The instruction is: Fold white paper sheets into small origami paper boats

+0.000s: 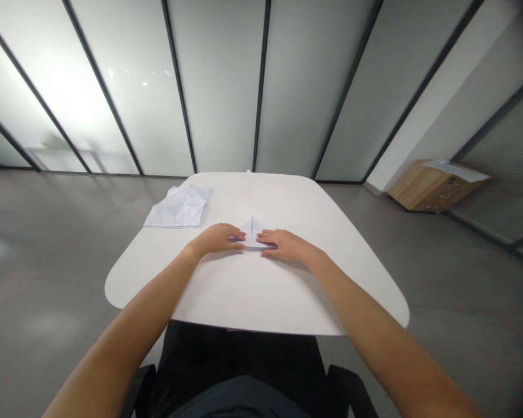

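Paper (251,239), white and folded to a far-pointing peak, lies mid-table between left hand (220,238) and right hand (283,244). Their fingers rest on its ends, thumbs nearer; whether they pinch, I cannot tell. Uneven pressure could skew its creases. A leftward sweep could knock crumpled white sheets (179,209) off the white round-cornered table (244,296).

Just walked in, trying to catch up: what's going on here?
Someone is handling a folded white paper on a white table. The left hand is on its left end, the right hand on its right. A peak points away between them. Creased paper lies at the table's left edge, untouched.
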Motion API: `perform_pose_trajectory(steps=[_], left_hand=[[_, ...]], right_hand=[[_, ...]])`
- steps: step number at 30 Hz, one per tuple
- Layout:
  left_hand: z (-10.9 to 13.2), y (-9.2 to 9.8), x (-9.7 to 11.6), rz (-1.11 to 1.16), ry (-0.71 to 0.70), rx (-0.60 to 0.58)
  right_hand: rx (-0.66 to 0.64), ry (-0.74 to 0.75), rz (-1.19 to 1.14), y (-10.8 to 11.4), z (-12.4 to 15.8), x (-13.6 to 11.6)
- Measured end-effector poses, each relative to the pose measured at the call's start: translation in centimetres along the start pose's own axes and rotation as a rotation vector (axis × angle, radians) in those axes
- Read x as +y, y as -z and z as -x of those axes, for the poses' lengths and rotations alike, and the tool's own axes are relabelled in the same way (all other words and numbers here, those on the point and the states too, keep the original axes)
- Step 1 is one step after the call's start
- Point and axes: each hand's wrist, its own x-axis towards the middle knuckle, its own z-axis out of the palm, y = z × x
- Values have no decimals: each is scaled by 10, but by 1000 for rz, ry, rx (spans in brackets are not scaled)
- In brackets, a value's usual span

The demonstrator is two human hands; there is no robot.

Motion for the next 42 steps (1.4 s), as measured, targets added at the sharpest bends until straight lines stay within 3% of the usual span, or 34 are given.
perform_pose_trajectory(steps=[8, 15, 26, 31, 35, 42], left_hand=[[7, 2, 4, -84, -57, -41], [7, 1, 12, -100, -22, -47], [3, -3, 11, -93, -95, 15], [5, -2, 9, -99, -72, 5], [6, 1, 11, -69, -22, -8], [5, 5, 10, -109, 14, -13]], right_hand=[[-9, -53, -35, -7, 6, -5], [3, -99, -1, -9, 0, -9], [134, -39, 220, -15, -6, -3], [182, 12, 129, -8, 0, -4], [194, -62, 44, 2, 3, -5], [151, -99, 170, 7, 8, 13]])
